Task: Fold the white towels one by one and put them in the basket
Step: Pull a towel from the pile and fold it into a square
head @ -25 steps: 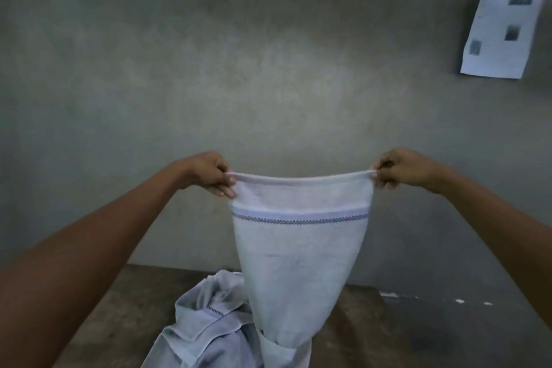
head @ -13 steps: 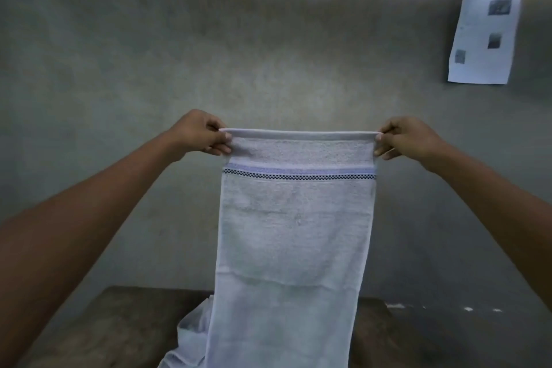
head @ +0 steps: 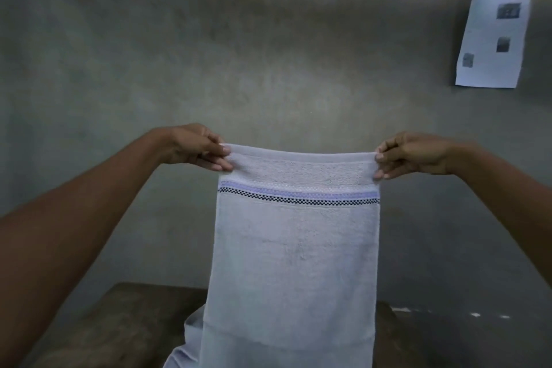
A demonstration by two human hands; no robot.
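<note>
Fingers [head: 219, 163] of left hand [head: 191, 148] curled, pinched top left corner of white towel [head: 295, 248]; right hand [head: 415, 152] pinched top right corner; towel hung flat, stretched between hands, above surface [head: 128, 323]; second towel [head: 188, 334] bunched behind lower edge.

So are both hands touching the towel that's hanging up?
Touching. The head view shows the left hand and the right hand each pinching a top corner of the white towel, with the fingers curled over its edge.
</note>
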